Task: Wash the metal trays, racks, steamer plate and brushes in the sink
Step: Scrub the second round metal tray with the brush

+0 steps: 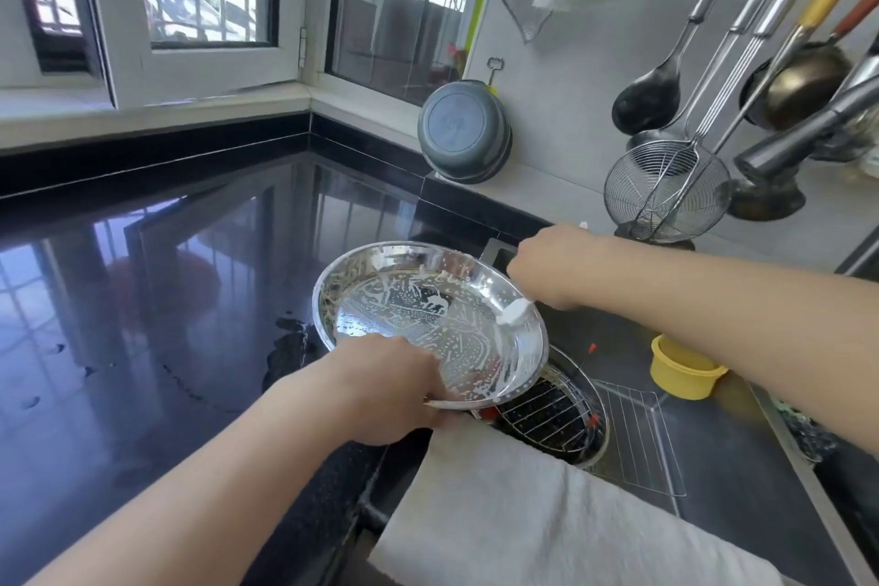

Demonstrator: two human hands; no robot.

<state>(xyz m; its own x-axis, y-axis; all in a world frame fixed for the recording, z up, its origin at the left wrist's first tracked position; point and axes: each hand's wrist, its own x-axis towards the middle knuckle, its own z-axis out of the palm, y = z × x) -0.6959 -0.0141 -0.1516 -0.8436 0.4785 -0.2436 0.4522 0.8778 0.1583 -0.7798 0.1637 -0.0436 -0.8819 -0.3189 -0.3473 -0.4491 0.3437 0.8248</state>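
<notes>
Head view: left hand point(385, 388) grips the near rim of the round steamer plate point(428, 324), fingers curled under the edge and thumb on top, holding it tilted over the left end of the sink point(742, 481). The plate is perforated, shiny metal, streaked with white soap foam across the inside. Right hand point(551, 266) reaches in from the right with its back to the camera; its fingers are hidden, so how tightly it closes I cannot tell, but a foamy white scrubber point(516, 312) pokes out from under it and touches the plate's inner right side.

Below the plate, down in the sink, a round wire rack point(547, 414) lies in a round metal tray point(600, 431), partly covered by the plate. A rectangular wire rack point(637, 438) lies flat just right of it on the sink floor. A yellow cup point(680, 371) stands further right in the sink, partly behind the right forearm. A white towel point(547, 519) drapes over the sink's front edge. Black glossy counter point(166, 300) to the left, wet spots near the plate.
</notes>
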